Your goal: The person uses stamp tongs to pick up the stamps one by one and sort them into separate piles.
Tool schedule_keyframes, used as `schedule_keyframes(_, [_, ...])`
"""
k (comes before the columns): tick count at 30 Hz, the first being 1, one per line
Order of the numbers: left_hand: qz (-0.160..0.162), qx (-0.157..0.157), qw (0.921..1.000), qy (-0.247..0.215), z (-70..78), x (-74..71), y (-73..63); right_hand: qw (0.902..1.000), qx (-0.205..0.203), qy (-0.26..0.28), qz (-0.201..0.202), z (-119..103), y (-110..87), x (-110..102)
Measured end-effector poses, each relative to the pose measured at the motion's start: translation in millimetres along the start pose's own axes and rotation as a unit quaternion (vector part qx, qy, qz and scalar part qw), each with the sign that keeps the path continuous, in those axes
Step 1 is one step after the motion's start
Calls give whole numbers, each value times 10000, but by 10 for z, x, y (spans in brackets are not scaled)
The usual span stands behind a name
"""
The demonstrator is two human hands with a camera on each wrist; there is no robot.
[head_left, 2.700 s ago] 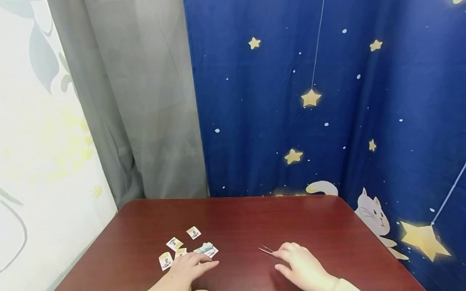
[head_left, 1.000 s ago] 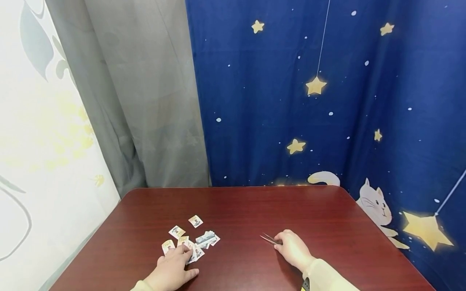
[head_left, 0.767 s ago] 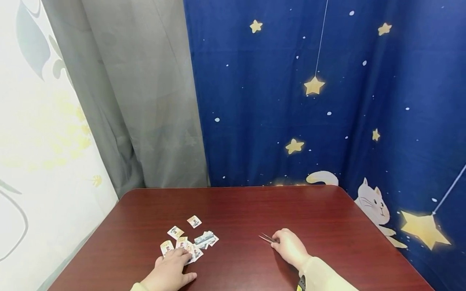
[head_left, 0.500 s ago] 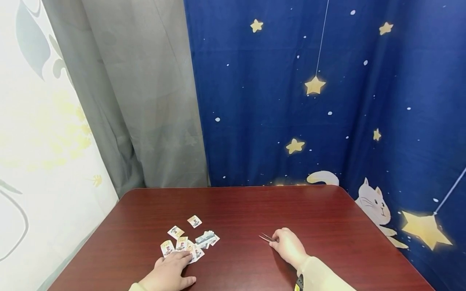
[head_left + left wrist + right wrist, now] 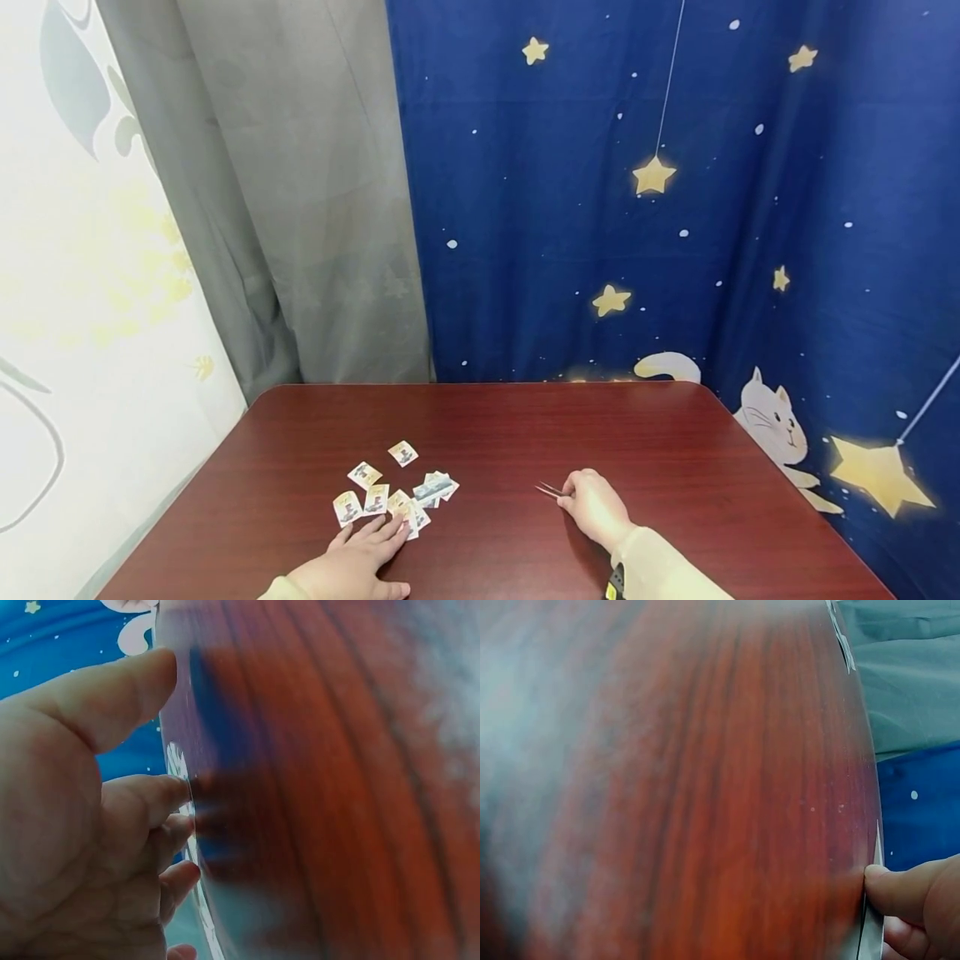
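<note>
My left hand (image 5: 348,562) lies with fingers spread on the table, its fingertips touching a small overlapping group of printed paper squares (image 5: 420,517). Single squares (image 5: 365,475) with yellow and grey pictures lie just beyond it, one farther back. To the right is a small pile (image 5: 437,490) topped by a blue-grey strip. My right hand (image 5: 598,508) pinches metal tweezers (image 5: 551,491) between thumb and fingers, the slightly parted tips pointing left. In the right wrist view the thumb presses on the tweezers (image 5: 871,930). The left wrist view shows the fingers (image 5: 146,799) extended along the tabletop.
Both hands work over a glossy red-brown table (image 5: 480,425) with rounded far corners. Behind it hang a grey curtain (image 5: 315,250) and a blue star-patterned curtain (image 5: 555,208). A pale patterned curtain (image 5: 97,292) hangs along the left side.
My left hand has moved from near the pile to the front squares, its fingers now spread out. Those squares and the pile have shifted slightly right. The right thumb has come onto the tweezers.
</note>
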State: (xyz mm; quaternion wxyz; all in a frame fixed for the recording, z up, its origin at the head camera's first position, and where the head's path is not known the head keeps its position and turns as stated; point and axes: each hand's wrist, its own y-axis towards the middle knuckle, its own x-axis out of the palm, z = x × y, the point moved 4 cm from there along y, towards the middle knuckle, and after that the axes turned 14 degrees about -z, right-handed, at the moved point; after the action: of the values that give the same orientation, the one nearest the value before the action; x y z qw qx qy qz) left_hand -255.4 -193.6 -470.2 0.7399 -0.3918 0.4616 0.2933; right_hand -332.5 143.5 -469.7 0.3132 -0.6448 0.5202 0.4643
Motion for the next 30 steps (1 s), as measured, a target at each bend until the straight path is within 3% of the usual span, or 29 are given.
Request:
schedule_keyframes(8, [-110,47,9982,588,155,6,-13,10000,42,43,-31,7,-3,-39])
schedule_keyframes(17, [-395,249,9948,910,395,55,166,9998,54,123,-132,12,-6,-27])
schedule_keyframes(24, [-31,414,9879,1493,620,-27,276,9994,-137,204,-229,-22,1,7])
schedule_keyframes(30, [-161,338,9912,1273,720,-52,379,9994,-264,-45,-216,-75,-19,3])
